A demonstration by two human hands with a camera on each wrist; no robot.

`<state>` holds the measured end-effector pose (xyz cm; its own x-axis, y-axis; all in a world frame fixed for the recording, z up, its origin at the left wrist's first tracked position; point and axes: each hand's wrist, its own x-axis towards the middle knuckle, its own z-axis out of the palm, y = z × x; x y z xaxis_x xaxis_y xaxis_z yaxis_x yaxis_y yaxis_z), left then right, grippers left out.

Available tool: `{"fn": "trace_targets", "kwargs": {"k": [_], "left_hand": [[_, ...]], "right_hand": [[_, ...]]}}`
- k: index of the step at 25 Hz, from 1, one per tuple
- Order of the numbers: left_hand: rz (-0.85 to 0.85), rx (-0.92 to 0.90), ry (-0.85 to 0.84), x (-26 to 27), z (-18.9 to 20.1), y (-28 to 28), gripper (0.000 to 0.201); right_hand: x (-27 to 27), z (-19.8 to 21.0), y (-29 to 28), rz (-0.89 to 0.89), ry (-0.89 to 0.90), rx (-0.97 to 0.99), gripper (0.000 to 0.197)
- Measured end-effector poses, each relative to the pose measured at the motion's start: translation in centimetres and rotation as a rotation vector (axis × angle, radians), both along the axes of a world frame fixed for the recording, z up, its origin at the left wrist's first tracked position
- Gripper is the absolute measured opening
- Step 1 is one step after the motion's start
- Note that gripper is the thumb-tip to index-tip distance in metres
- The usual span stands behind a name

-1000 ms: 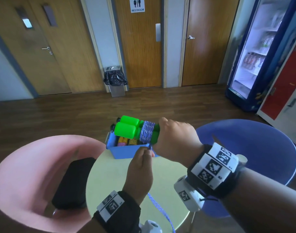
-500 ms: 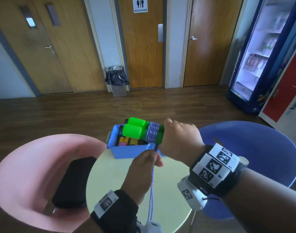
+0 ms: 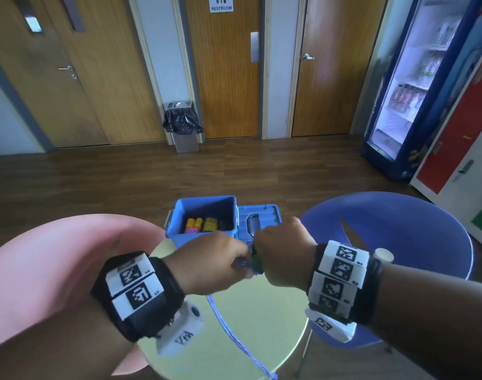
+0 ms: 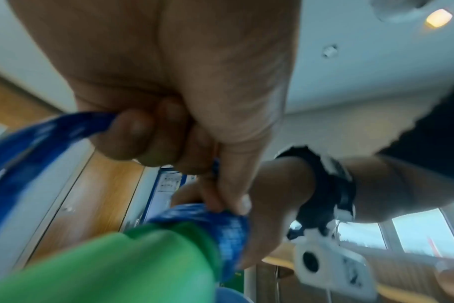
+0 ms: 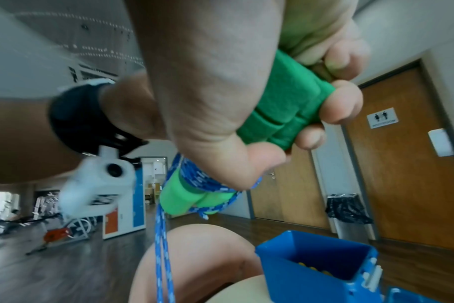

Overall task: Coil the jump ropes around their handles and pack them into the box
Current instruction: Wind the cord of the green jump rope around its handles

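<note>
Right hand [image 5: 246, 86] grips green handles [image 5: 285, 106], hidden overhead; left hand [image 3: 209, 266] pinches blurred blue rope [image 4: 39, 139].

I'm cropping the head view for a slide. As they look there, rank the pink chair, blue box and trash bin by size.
1. pink chair, nearest the camera, which inflates it
2. blue box
3. trash bin, farthest away, so its true size is unsure

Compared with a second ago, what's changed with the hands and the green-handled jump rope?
The left hand has carried the blue rope up from under the green handles to level with the right hand, laying another turn. Both hands sit lower, uncovering the blue box. The right hand still grips the handles; the box has stayed on the table.
</note>
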<state>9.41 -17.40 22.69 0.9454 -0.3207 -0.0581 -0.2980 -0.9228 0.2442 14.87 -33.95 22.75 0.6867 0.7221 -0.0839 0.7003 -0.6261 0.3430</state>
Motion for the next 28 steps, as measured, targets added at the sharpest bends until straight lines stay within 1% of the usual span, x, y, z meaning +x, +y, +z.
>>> {"fn": "trace_targets", "kwargs": {"k": [1,2,4,5,8,9,11,12,13,14,16,17,18,19,20,21,22,25,26,28], "left_hand": [[-0.081,0.042,-0.05,0.2,0.5,0.5,0.022],[-0.132,0.036,-0.073,0.2,1.1,0.8,0.021],[-0.174,-0.012,-0.077,0.3,1.5,1.2,0.02],[-0.193,-0.057,-0.059,0.5,1.5,1.3,0.022],[-0.239,-0.253,0.063,0.9,1.3,1.3,0.034],[-0.235,-0.306,0.088,1.0,1.3,1.1,0.033],[-0.173,-0.373,0.131,1.1,1.5,0.8,0.026],[-0.142,-0.38,0.145,1.1,1.7,0.7,0.024],[-0.122,-0.385,0.148,1.0,1.8,0.6,0.023],[-0.105,-0.392,0.142,0.9,1.7,0.6,0.025],[-0.052,-0.41,0.117,0.8,1.8,0.8,0.034],[-0.019,-0.417,0.095,0.7,1.8,1.0,0.038],[0.007,-0.423,0.075,0.8,1.9,1.1,0.041],[0.027,-0.429,0.062,0.8,2.0,1.1,0.045],[0.044,-0.438,0.048,0.9,2.1,0.9,0.047],[0.063,-0.437,0.026,1.0,2.3,0.8,0.047],[0.079,-0.434,0.005,1.0,2.3,0.6,0.047],[0.076,-0.453,0.023,0.8,2.2,0.8,0.048],[0.072,-0.502,0.061,0.7,2.1,1.1,0.049],[0.086,-0.685,0.15,0.7,2.1,1.6,0.045]], "right_hand": [[-0.4,0.3,-0.1,0.041,0.021,-0.005,0.003],[-0.7,0.8,-0.3,0.079,0.022,0.004,0.005],[-0.9,1.9,-0.6,0.144,0.008,0.021,0.003],[-1.0,2.6,-0.8,0.171,0.006,0.017,0.003],[-1.4,4.2,-1.6,0.217,0.014,-0.018,0.008],[-1.6,4.6,-1.8,0.212,0.007,-0.001,0.01],[-1.9,4.7,-2.3,0.194,0.032,0.098,0.014],[-2.0,4.7,-2.7,0.178,0.083,0.15,0.017],[-1.9,4.5,-2.9,0.15,0.166,0.199,0.025],[-1.8,4.4,-3.2,0.115,0.277,0.261,0.037],[-1.2,4.2,-3.7,0.029,0.484,0.457,0.057],[-0.8,4.1,-3.8,-0.039,0.561,0.558,0.064],[-0.5,4.0,-3.7,-0.132,0.638,0.638,0.066],[-0.3,3.8,-3.5,-0.229,0.713,0.706,0.059],[-0.1,3.4,-3.2,-0.31,0.766,0.768,0.046],[-0.1,3.1,-2.8,-0.37,0.762,0.803,0.039],[0.0,3.0,-2.4,-0.401,0.729,0.809,0.04],[0.2,2.6,-1.9,-0.404,0.631,0.827,0.047],[0.3,2.5,-1.9,-0.381,0.619,0.839,0.046],[0.1,2.8,-2.0,-0.334,0.65,0.87,0.041]]}}
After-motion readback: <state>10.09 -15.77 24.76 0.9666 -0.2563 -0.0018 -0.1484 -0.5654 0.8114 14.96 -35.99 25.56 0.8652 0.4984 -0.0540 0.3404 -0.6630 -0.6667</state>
